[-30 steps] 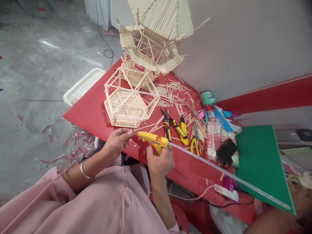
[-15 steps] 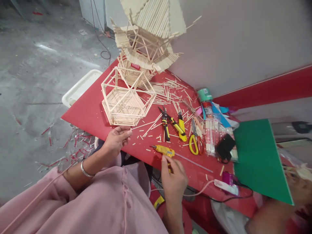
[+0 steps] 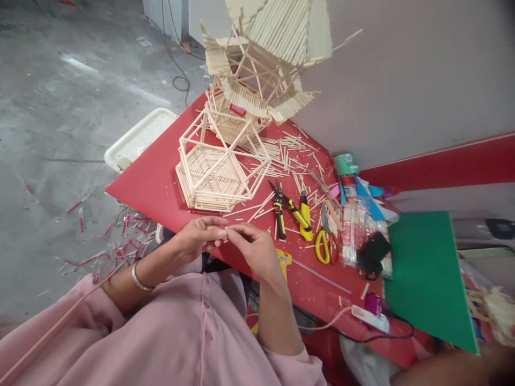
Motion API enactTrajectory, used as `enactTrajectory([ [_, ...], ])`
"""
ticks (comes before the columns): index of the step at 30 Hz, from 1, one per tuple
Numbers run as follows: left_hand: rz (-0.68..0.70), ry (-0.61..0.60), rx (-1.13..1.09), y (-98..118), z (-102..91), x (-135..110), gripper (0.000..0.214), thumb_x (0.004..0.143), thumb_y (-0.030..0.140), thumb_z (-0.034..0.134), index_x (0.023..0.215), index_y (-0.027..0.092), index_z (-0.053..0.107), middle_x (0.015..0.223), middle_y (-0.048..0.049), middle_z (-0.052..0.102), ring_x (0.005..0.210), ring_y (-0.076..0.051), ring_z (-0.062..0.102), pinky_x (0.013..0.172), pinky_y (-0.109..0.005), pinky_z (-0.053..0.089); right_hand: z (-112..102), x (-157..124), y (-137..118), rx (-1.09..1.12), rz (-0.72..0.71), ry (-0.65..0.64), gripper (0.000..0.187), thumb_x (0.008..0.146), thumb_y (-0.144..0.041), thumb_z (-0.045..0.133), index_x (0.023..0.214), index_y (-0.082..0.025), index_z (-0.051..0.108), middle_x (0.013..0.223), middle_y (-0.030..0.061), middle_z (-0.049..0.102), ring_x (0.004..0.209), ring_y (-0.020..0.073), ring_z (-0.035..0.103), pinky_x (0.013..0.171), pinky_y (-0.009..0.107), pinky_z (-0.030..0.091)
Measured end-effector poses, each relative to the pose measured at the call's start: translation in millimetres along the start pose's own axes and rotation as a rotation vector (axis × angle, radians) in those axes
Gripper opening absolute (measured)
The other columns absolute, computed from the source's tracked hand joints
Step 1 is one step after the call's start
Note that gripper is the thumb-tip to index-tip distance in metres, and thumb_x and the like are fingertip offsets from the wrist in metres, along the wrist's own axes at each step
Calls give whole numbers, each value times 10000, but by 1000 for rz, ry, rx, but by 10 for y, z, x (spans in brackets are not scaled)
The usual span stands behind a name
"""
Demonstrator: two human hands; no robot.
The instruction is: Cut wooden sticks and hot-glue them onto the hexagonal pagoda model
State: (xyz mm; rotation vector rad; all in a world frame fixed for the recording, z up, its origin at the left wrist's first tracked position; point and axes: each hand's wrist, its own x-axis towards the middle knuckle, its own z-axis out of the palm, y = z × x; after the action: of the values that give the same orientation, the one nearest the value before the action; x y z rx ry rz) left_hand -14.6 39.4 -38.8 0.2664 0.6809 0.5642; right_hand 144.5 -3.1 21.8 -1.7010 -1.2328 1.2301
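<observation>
My left hand [image 3: 203,236] is closed in a pinch, its fingertips meeting those of my right hand [image 3: 255,251] at the table's front edge. Between them shows a small pale stick piece [image 3: 226,230], mostly covered by the fingers. Just beyond is a six-sided stick frame [image 3: 213,174] with a slatted base. A yellow hot glue gun [image 3: 284,258] lies on the red tabletop [image 3: 148,185], partly hidden behind my right hand, and a clear glue stick [image 3: 319,276] extends from its back.
A tiered stick model [image 3: 269,64] stands behind the frame. Loose sticks [image 3: 293,147], pliers [image 3: 279,214], a yellow cutter [image 3: 304,217] and scissors [image 3: 323,244] lie to the right. Further right are stick packs [image 3: 354,230], a black adapter [image 3: 373,251] and a green board [image 3: 422,279].
My right hand has let go of the glue gun and moved left to my left hand. Both hands now pinch at the small stick piece. The view has shifted slightly.
</observation>
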Motion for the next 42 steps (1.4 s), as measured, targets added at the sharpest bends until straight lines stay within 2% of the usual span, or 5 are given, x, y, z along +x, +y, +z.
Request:
enactTrajectory([
  [5,-20,-60,15,3,9,33,482,536,278,945,925,126,704,654,-6,659,511,-79,575,415,-157,346,14,17,-26,81,75,-32,222,786,-409,712,797,-190,744,751,33,759,728,181,698,736,299,554],
  [11,163,50,67,-2,76,16,574,533,311,940,1006,153,656,604,59,599,451,-67,523,403,-182,327,92,134,-27,-12,82,254,249,765,-430,718,806,-185,741,695,11,719,613,139,617,612,256,503],
  [14,184,49,92,32,115,29,510,539,313,929,938,153,654,574,71,578,401,-50,465,385,-187,303,140,211,-27,-63,58,335,260,778,-433,701,807,-178,741,676,4,702,591,133,593,585,251,481],
  [21,139,-36,98,87,129,96,390,550,355,903,606,146,579,476,49,530,402,-49,450,405,-190,296,203,293,-10,-181,-1,351,265,816,-434,678,833,-180,751,727,19,724,635,150,622,608,263,480],
  [42,141,-63,58,97,107,134,374,573,373,889,603,144,595,476,40,533,395,-58,455,381,-190,292,173,328,-82,-444,-1,346,241,838,-406,621,839,-201,747,760,32,748,661,173,644,645,289,485],
])
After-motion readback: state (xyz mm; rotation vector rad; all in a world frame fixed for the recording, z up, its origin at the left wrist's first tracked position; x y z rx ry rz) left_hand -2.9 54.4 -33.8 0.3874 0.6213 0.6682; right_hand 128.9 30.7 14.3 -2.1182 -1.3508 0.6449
